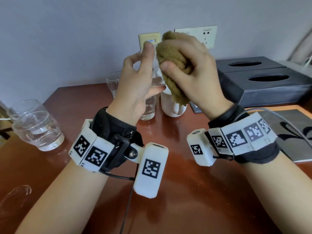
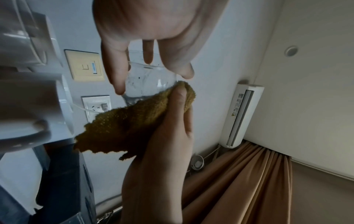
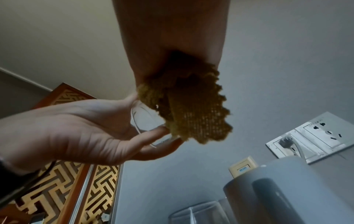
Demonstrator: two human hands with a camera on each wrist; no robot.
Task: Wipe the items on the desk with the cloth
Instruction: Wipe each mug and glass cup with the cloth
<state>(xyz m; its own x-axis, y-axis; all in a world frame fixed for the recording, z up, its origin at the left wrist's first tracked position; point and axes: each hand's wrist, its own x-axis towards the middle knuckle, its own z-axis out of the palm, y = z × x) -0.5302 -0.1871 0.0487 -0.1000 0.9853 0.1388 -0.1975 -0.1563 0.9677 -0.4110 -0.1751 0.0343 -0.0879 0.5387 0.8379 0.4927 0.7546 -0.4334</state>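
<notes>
My left grip [image 1: 135, 76] held a clear drinking glass [image 2: 147, 78] above the red-brown wooden desk [image 1: 177, 191], my right grip [image 1: 190, 68] pressing a fuzzy brown cloth [image 1: 170, 65] against its right side. Beneath them stood a white jug [image 1: 170, 105], another clear tumbler [image 1: 148, 107] just left of it. Two stacked clear glasses [image 1: 36, 125] sat far left; a dark box with two oval openings [image 1: 263, 80] lay behind right.

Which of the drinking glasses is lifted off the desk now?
The glass gripped by the left hand, against the brown cloth; the others stand on the desk.
</notes>
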